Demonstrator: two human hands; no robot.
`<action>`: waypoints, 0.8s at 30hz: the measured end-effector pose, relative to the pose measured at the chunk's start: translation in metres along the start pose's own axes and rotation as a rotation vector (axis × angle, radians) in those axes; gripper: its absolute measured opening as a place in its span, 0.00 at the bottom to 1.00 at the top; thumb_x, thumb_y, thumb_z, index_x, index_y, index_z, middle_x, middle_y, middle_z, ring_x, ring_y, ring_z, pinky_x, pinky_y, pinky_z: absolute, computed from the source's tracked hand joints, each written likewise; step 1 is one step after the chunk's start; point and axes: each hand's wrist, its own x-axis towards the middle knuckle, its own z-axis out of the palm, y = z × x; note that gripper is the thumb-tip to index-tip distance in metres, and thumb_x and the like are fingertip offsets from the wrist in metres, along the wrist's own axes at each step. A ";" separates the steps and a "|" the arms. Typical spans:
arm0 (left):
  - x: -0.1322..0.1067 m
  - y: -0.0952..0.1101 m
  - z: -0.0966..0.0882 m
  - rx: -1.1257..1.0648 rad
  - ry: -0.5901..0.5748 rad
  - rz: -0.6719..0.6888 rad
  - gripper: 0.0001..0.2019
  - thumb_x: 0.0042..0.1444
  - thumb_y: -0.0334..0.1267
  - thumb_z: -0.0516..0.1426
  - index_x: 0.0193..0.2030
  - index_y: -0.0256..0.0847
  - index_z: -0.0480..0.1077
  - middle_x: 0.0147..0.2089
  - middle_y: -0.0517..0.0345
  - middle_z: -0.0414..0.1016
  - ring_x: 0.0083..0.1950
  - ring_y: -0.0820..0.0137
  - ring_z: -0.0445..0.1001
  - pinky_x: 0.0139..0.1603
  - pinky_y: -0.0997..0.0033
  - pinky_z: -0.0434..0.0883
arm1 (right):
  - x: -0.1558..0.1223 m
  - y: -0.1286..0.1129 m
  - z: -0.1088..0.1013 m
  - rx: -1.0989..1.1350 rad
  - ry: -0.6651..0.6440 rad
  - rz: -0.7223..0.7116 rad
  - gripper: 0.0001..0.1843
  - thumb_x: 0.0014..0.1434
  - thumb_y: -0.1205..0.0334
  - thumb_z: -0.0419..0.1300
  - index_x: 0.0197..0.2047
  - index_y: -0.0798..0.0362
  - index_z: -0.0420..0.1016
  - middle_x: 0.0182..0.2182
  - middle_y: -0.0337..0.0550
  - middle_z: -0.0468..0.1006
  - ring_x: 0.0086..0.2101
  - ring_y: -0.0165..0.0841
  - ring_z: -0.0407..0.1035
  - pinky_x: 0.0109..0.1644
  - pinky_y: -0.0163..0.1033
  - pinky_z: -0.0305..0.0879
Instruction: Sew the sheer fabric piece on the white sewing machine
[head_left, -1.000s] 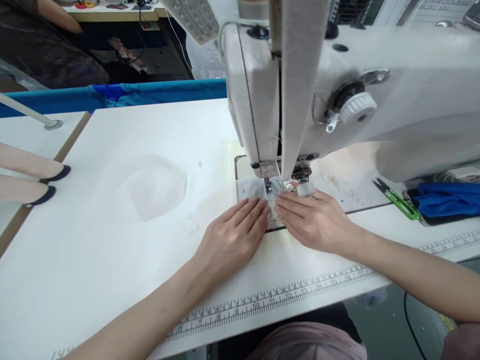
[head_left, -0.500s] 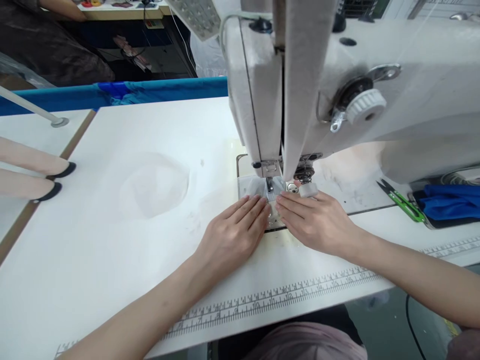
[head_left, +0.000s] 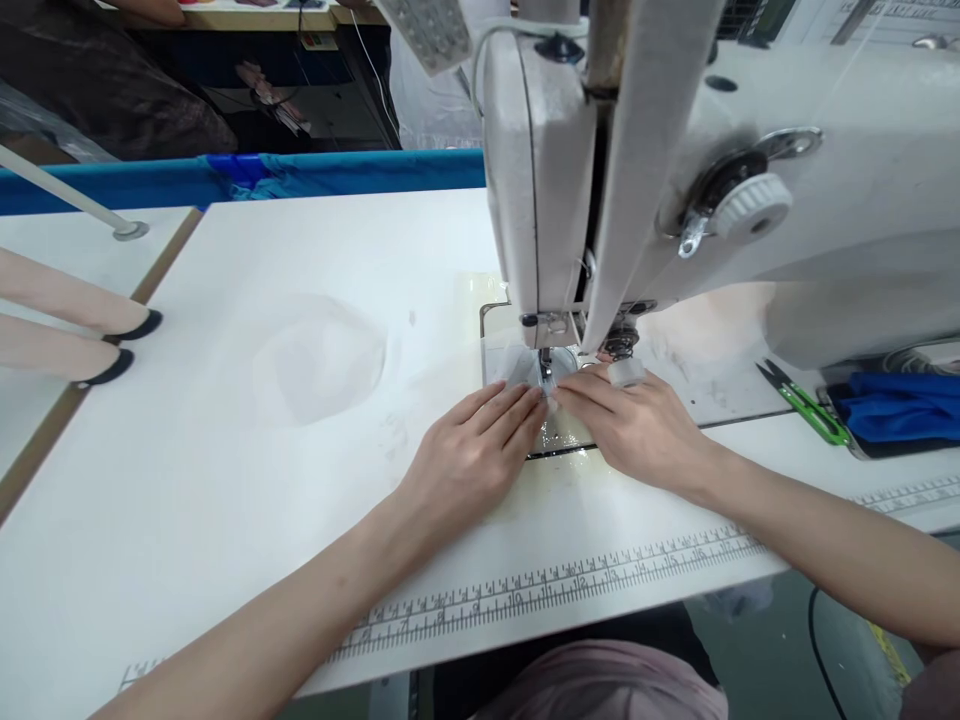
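Note:
A white sewing machine [head_left: 675, 180] stands over the white table [head_left: 262, 480]. A small white fabric piece [head_left: 517, 368] lies on the needle plate under the presser foot [head_left: 545, 368]. My left hand [head_left: 469, 455] rests with its fingers close together, and their tips press the fabric just in front of the foot. My right hand [head_left: 637, 425] comes in from the right. Its fingertips meet the left ones and pinch the fabric's edge. One right finger wears a white wrap [head_left: 627, 372].
Green thread snips [head_left: 806, 405] and folded blue cloth [head_left: 900, 405] lie right of the machine. A printed ruler [head_left: 562, 585] runs along the table's near edge. Two pale limbs with black tips [head_left: 82, 335] lie at the left. Blue fabric [head_left: 300, 175] borders the back.
Both hands have slid forward toward the presser foot, and their fingertips have closed together on the fabric. The view has shifted slightly.

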 end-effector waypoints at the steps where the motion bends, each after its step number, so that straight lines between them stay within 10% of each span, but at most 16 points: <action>1: -0.001 0.000 -0.001 -0.001 -0.002 0.002 0.13 0.62 0.26 0.53 0.51 0.28 0.72 0.52 0.45 0.76 0.53 0.61 0.75 0.56 0.60 0.74 | 0.000 0.001 0.000 0.013 0.007 -0.001 0.20 0.60 0.79 0.48 0.45 0.59 0.78 0.41 0.45 0.81 0.38 0.34 0.74 0.52 0.45 0.70; 24: 0.004 -0.001 0.001 0.046 0.017 -0.077 0.12 0.62 0.34 0.55 0.48 0.28 0.74 0.49 0.43 0.77 0.51 0.57 0.77 0.55 0.55 0.75 | -0.001 0.003 0.003 0.013 -0.038 -0.010 0.19 0.62 0.77 0.47 0.47 0.58 0.77 0.44 0.47 0.80 0.42 0.36 0.72 0.57 0.49 0.64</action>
